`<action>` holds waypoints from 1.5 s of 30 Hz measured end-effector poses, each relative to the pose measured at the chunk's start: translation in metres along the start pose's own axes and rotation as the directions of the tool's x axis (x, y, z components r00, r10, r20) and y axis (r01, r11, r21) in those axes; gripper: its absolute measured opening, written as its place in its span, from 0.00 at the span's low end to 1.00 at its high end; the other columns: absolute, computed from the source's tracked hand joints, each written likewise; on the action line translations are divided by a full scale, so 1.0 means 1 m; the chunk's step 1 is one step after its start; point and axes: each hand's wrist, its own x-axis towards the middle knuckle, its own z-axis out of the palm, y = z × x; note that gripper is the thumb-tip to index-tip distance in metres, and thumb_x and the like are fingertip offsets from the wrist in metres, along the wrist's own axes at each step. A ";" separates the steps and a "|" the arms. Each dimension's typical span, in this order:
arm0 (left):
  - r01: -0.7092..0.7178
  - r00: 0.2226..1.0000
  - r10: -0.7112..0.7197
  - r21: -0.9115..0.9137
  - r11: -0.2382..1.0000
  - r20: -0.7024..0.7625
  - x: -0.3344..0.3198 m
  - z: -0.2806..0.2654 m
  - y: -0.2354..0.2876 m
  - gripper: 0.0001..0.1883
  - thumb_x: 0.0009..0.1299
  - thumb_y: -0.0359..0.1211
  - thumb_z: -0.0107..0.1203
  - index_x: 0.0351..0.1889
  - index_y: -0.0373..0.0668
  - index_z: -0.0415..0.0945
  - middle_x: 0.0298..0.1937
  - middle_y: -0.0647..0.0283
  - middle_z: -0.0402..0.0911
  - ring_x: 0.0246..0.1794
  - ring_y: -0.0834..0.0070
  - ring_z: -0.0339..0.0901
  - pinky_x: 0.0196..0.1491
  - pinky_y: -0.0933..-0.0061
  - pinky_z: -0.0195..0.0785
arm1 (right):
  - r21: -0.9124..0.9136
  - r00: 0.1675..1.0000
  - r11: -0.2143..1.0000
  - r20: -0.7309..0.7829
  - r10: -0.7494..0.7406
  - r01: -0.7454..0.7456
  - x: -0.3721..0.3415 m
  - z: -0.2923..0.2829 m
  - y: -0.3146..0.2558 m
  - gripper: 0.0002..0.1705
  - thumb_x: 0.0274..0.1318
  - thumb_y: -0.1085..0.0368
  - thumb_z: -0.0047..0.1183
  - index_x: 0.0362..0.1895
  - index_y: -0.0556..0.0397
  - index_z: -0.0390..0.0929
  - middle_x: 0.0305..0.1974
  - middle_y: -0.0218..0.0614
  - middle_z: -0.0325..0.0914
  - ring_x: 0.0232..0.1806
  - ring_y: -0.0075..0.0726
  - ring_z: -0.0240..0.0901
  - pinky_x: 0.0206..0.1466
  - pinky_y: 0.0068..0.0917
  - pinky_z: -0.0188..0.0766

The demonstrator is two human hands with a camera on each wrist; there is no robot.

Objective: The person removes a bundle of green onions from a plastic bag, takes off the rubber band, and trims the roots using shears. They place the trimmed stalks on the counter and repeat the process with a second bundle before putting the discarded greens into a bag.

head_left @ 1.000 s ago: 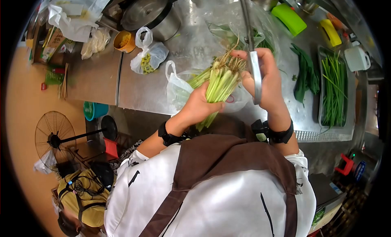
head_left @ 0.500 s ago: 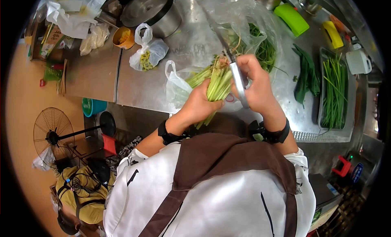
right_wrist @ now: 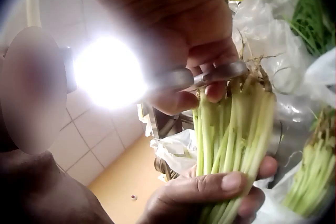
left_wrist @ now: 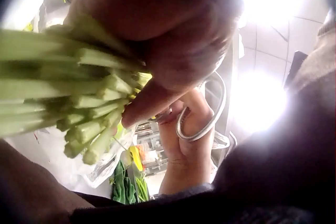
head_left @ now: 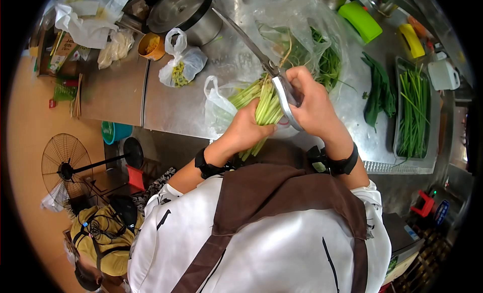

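Note:
My left hand [head_left: 246, 131] grips a bunch of thin celery [head_left: 267, 112], pale green stalks with the root end up. In the right wrist view, brown stringy roots [right_wrist: 258, 74] top the bunch, and my left thumb lies across the stalks. Cut stalk ends [left_wrist: 92, 129] point down past the hand in the left wrist view. My right hand [head_left: 316, 105] holds metal scissors [head_left: 271, 67] by the handle, fingers curled around it. Their long blades slant up and left, crossing close over the root end in the head view.
More rooted celery [right_wrist: 310, 174] lies in a white bag [head_left: 217, 104]. Behind is a clear bag [head_left: 302, 21] of leafy greens. On the right are dark green leaves [head_left: 377, 91] and a tray [head_left: 396, 137] of long green stems. A lidded pot [head_left: 209, 28] stands at the back.
The scissors have tilted from nearly upright to slanting left. My right hand has moved slightly left and toward the body, its fingers more curled. The left hand keeps its grip on the celery.

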 end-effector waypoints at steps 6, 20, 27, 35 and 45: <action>0.036 0.993 -0.007 -0.254 0.967 0.116 0.002 -0.003 0.003 0.24 0.57 0.19 0.57 0.53 0.36 0.66 0.39 0.62 0.78 0.34 0.78 0.76 0.39 0.75 0.72 | 0.183 0.986 0.983 -0.161 0.037 -0.007 -0.004 -0.010 0.001 0.21 0.44 0.74 0.56 0.45 0.54 0.66 0.30 0.31 0.73 0.29 0.22 0.69 0.33 0.24 0.67; 0.182 0.972 -0.054 -0.586 0.790 0.230 0.035 -0.025 0.012 0.19 0.60 0.21 0.57 0.51 0.34 0.72 0.44 0.54 0.79 0.33 0.73 0.77 0.38 0.73 0.73 | 0.083 0.926 0.922 0.014 0.378 -0.378 -0.067 -0.068 0.035 0.24 0.45 0.60 0.63 0.43 0.55 0.68 0.30 0.30 0.72 0.34 0.23 0.67 0.42 0.23 0.66; 0.269 0.928 -0.060 -0.551 0.790 0.367 0.046 0.008 0.016 0.19 0.60 0.21 0.57 0.51 0.36 0.72 0.44 0.55 0.79 0.33 0.73 0.78 0.38 0.74 0.73 | 0.448 0.882 0.861 -0.269 0.388 -0.242 -0.044 -0.039 0.028 0.21 0.49 0.62 0.61 0.42 0.56 0.66 0.32 0.31 0.74 0.34 0.21 0.67 0.38 0.22 0.67; 0.281 0.909 -0.068 -0.484 0.829 0.411 0.044 0.012 0.024 0.22 0.60 0.23 0.58 0.53 0.35 0.70 0.44 0.56 0.79 0.34 0.73 0.77 0.41 0.72 0.72 | 0.450 0.856 0.884 -0.402 0.327 -0.126 -0.025 -0.029 0.036 0.22 0.48 0.61 0.61 0.42 0.57 0.66 0.33 0.31 0.72 0.33 0.22 0.66 0.37 0.22 0.67; 0.178 0.946 -0.017 -0.475 0.862 0.324 0.050 -0.004 0.013 0.20 0.59 0.22 0.58 0.51 0.35 0.72 0.43 0.56 0.80 0.33 0.73 0.77 0.37 0.73 0.71 | 0.219 0.876 0.943 -0.364 0.317 -0.251 -0.044 -0.059 0.050 0.22 0.48 0.68 0.61 0.45 0.57 0.65 0.36 0.33 0.73 0.35 0.21 0.68 0.40 0.21 0.68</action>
